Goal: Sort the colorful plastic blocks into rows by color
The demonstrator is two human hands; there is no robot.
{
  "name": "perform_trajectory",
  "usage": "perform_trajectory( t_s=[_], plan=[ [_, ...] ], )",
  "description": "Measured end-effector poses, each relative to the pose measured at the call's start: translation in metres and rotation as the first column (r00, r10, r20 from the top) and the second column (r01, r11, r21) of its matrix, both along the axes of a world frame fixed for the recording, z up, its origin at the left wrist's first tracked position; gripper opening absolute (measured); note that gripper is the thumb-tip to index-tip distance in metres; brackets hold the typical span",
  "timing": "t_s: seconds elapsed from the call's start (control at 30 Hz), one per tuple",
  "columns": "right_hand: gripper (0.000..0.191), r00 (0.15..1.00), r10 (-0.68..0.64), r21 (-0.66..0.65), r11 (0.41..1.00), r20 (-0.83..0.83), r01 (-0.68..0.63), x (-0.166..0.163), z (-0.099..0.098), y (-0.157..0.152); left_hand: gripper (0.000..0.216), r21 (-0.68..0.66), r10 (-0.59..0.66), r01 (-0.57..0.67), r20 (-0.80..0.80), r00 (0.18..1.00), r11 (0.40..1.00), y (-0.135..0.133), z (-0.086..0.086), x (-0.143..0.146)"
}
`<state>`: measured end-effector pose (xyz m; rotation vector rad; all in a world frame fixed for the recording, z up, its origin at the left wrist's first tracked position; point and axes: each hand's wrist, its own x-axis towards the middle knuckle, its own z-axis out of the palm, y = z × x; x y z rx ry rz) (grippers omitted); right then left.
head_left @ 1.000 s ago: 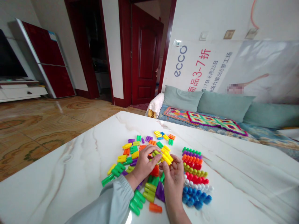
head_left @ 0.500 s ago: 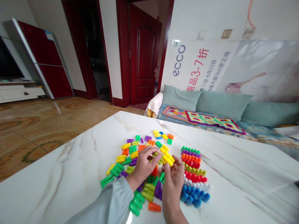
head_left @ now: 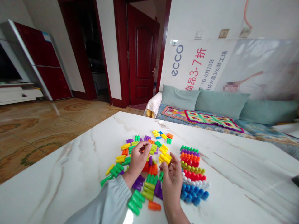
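Observation:
My left hand (head_left: 138, 159) is closed in a pinch at the thumb and fingertips on a lime-green toy building block (head_left: 153, 149) made of joined rounded tubes. My right hand (head_left: 173, 179), palm turned inward, grips a yellow building block (head_left: 165, 158) between thumb and fingers. The two held blocks are apart, side by side above the pile. Below and between my hands lie loose blocks: an orange block (head_left: 153, 169), a green block (head_left: 152, 179), another lime-green block (head_left: 148, 190) and a purple block (head_left: 158, 189).
Rows of blocks sorted by colour stand right of my hands, with blue blocks (head_left: 194, 194) nearest me and green blocks (head_left: 189, 148) farthest. More loose pieces spread left across the white marbled table (head_left: 233, 174). A sofa (head_left: 261, 133) lies beyond the table's far edge.
My left hand has moved up and left with the lime-green block, away from the yellow block. My right hand stays nearly in place, holding the yellow block.

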<state>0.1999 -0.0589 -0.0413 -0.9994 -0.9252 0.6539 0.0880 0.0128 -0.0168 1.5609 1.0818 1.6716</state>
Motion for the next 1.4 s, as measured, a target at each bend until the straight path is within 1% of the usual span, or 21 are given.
perform_trajectory(
  t_s=[0.1,0.2,0.27,0.33,0.4,0.5,0.63,0.67,0.73,0.8,0.83,0.9,0.97,1.0,1.1,1.17,1.23,1.27,1.4],
  plan=[
    [0.059,0.999,0.028,-0.018,0.999,-0.02,-0.028,0.001,-0.001,0.001,0.026,-0.064,-0.007,0.012,0.07,0.998,0.998,0.003,-0.001,0.0],
    [0.064,0.997,0.071,-0.009,0.997,-0.043,-0.071,0.001,-0.004,0.001,0.028,-0.094,-0.032,0.044,0.119,0.992,0.995,0.005,-0.001,-0.001],
    [0.066,0.995,0.091,-0.009,0.996,-0.039,-0.092,0.001,-0.006,0.001,0.028,-0.106,-0.05,0.061,0.106,0.993,0.992,0.005,0.0,-0.001],
    [0.065,0.997,0.079,-0.022,0.997,-0.016,-0.08,0.002,-0.008,0.002,0.027,-0.116,-0.064,0.072,0.072,0.995,0.991,0.003,0.0,0.0],
    [0.064,0.998,0.055,-0.032,0.998,0.013,-0.054,0.003,-0.01,0.002,0.024,-0.126,-0.083,0.088,0.041,0.996,0.988,0.002,0.0,0.001],
    [0.061,0.999,0.041,-0.028,0.999,0.035,-0.04,0.004,-0.011,0.003,0.021,-0.122,-0.11,0.114,0.043,0.993,0.986,0.0,-0.001,0.002],
    [0.057,0.998,0.03,-0.005,1.0,0.053,-0.03,0.004,-0.01,0.002,0.019,-0.074,-0.117,0.121,0.05,0.992,0.99,-0.001,0.0,0.001],
    [0.056,0.998,0.029,-0.002,1.0,0.055,-0.029,0.004,-0.009,0.002,0.02,-0.049,-0.113,0.114,0.036,0.993,0.992,-0.002,0.001,0.0],
    [0.053,0.998,0.024,-0.003,1.0,0.058,-0.024,0.004,-0.009,0.001,0.03,-0.006,-0.102,0.102,-0.015,0.995,0.995,-0.004,0.002,-0.001],
    [0.048,0.998,0.014,-0.012,1.0,0.065,-0.013,0.004,-0.009,0.001,0.037,-0.013,-0.096,0.096,-0.073,0.993,0.995,-0.006,0.003,-0.001],
    [0.046,0.998,0.01,-0.016,1.0,0.066,-0.009,0.004,-0.009,0.001,0.037,-0.027,-0.092,0.09,-0.097,0.991,0.996,-0.007,0.004,-0.001],
    [0.043,0.998,0.01,-0.019,1.0,0.059,-0.009,0.004,-0.01,0.001,0.029,-0.031,-0.069,0.065,-0.128,0.989,0.997,-0.009,0.005,-0.001],
    [0.042,0.999,0.021,-0.018,1.0,0.04,-0.02,0.004,-0.01,0.001,0.015,0.003,-0.049,0.05,-0.146,0.988,0.999,-0.011,0.006,0.0],
    [0.041,0.999,0.03,-0.017,0.999,0.032,-0.029,0.004,-0.01,0.001,0.014,0.018,-0.052,0.055,-0.153,0.987,0.998,-0.012,0.007,0.001],
    [0.037,0.997,0.065,-0.021,0.998,0.04,-0.064,0.004,-0.011,0.001,0.035,0.0,-0.126,0.128,-0.182,0.975,0.992,-0.013,0.006,0.002],
    [0.036,0.994,0.094,-0.032,0.995,0.063,-0.092,0.005,-0.012,0.001,0.04,-0.034,-0.183,0.18,-0.207,0.961,0.983,-0.011,0.004,0.003],
    [0.035,0.99,0.12,-0.044,0.992,0.078,-0.116,0.005,-0.012,0.001,0.035,-0.046,-0.206,0.201,-0.231,0.951,0.978,-0.008,0.001,0.005],
    [0.034,0.988,0.126,-0.046,0.991,0.086,-0.122,0.005,-0.012,0.001,0.031,-0.039,-0.198,0.195,-0.242,0.95,0.98,-0.007,-0.001,0.005],
    [0.027,0.977,0.114,-0.017,0.993,0.179,-0.113,0.005,-0.009,0.0,0.023,0.011,-0.126,0.135,-0.289,0.949,0.991,-0.001,-0.007,0.004]
  ],
)
